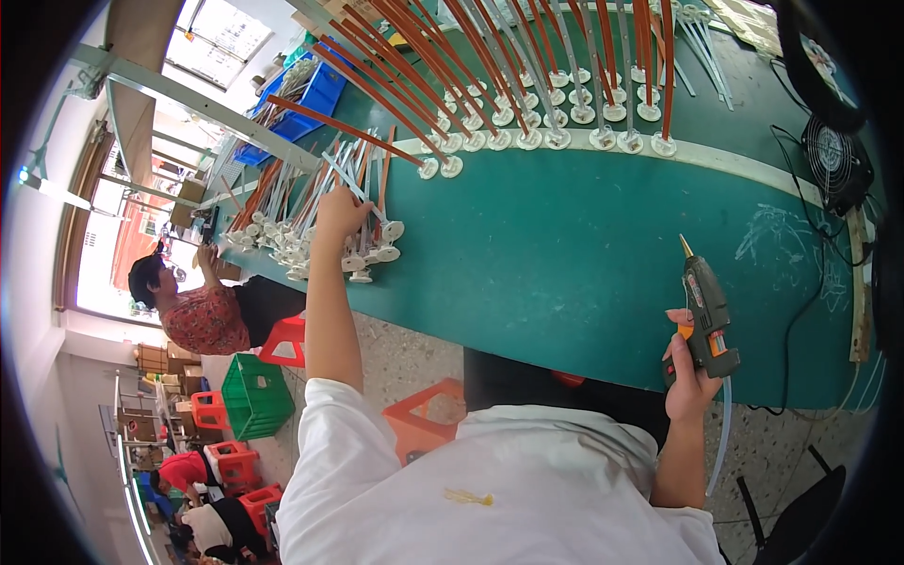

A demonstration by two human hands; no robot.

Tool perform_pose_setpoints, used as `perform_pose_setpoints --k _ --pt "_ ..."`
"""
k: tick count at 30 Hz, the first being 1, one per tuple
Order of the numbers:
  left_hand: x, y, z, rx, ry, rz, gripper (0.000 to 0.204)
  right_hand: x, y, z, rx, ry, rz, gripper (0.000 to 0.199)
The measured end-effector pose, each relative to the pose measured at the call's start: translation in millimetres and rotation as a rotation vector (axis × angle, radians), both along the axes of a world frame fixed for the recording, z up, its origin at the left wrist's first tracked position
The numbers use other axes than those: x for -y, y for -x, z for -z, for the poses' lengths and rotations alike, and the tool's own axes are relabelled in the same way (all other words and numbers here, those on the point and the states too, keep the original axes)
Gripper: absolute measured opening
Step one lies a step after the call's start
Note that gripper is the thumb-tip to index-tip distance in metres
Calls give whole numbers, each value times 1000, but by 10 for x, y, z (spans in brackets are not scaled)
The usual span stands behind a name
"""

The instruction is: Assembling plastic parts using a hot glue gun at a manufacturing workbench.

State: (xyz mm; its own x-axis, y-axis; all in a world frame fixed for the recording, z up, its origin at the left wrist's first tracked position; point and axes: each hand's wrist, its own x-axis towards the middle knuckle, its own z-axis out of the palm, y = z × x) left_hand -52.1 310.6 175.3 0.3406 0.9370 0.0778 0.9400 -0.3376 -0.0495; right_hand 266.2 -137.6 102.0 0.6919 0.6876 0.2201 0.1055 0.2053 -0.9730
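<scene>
Rods (311,212) at ten o'clock look light, stiff; my left hand (341,212) pinches one mid-shaft, right hand (690,363) grips glue gun (708,311).

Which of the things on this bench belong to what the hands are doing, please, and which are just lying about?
In use:
- glue gun, held in the right hand
- pile of white-footed rods, where the left hand is reaching
- finished rods lined along the bench

Lying about:
- fan
- blue bin
- green crate
- orange stools
</scene>
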Motion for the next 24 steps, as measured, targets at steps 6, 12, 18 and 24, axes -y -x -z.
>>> perform_pose_setpoints --k 6,12,18,24 --pt "-121 126 159 -17 -26 -124 31 -17 25 -5 -37 -9 10 25" --pt "42 -52 139 -162 68 -122 32 -16 12 57 2 -21 3 25" --pt "-15 -20 95 -134 8 -161 30 -10 -6 69 89 -19 13 24" --pt "26 85 0 107 -69 -132 34 -21 -24 112 105 -2 -14 24"
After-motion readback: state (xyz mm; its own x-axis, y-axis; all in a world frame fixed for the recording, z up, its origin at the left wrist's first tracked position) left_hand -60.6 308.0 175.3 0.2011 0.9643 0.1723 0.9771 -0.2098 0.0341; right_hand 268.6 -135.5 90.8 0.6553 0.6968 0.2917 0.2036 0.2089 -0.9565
